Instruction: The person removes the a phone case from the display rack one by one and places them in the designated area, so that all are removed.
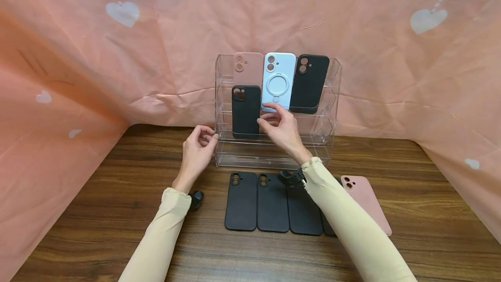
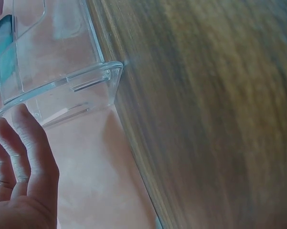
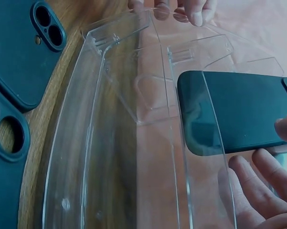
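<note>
A clear tiered stand [image 1: 274, 160] holds several phone cases. My right hand [image 1: 282, 130] is at the right edge of a black phone case [image 1: 245, 112] standing in the stand's middle tier. Its thumb tip lies by that edge in the head view. In the right wrist view its fingers [image 3: 253, 186] are loosely bent beside the black case, not closed round it. Beside the stand's left wall is my left hand [image 1: 197, 149], its fingertips against the clear side. From the left wrist view, these fingers [image 2: 36, 143] reach the wall's edge, slightly bent; the thumb is hidden there.
Above stand a pink case [image 1: 248, 71], a white case with a ring [image 1: 278, 77] and another black case [image 1: 310, 84]. A row of black cases [image 1: 240, 203] and a pink case [image 1: 369, 203] lies on the wooden table [image 1: 98, 229]. Pink cloth [image 1: 176, 21] surrounds it.
</note>
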Demonstrator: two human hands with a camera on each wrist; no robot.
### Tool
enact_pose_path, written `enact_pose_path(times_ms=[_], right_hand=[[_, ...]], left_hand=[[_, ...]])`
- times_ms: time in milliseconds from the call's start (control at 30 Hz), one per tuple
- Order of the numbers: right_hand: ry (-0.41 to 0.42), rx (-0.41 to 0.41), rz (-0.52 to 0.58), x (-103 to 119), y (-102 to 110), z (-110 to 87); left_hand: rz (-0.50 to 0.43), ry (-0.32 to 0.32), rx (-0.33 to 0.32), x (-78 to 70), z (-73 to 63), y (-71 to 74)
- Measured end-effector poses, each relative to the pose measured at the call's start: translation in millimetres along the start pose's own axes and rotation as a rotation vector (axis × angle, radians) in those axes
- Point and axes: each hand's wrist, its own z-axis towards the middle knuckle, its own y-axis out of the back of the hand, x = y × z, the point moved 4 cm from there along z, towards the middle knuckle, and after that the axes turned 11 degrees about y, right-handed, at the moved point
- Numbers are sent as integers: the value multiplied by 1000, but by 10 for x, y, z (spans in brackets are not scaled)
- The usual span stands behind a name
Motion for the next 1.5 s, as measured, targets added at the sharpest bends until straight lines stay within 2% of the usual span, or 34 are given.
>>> enact_pose_path(times_ms=[467, 767, 1133, 1300, 1500], right_hand=[[58, -69, -43, -41, -129, 0], [113, -115, 48, -18, -115, -3], [203, -143, 96, 122, -15, 48], [212, -144, 109, 178, 29, 69], [177, -144, 151, 178, 79, 36]], left_hand=[[15, -5, -6, 8, -1, 0], [9, -13, -6, 6, -5, -8], [1, -21, -8, -1, -3, 0], [3, -19, -8, 5, 2, 5], [2, -21, -11, 2, 2, 3]])
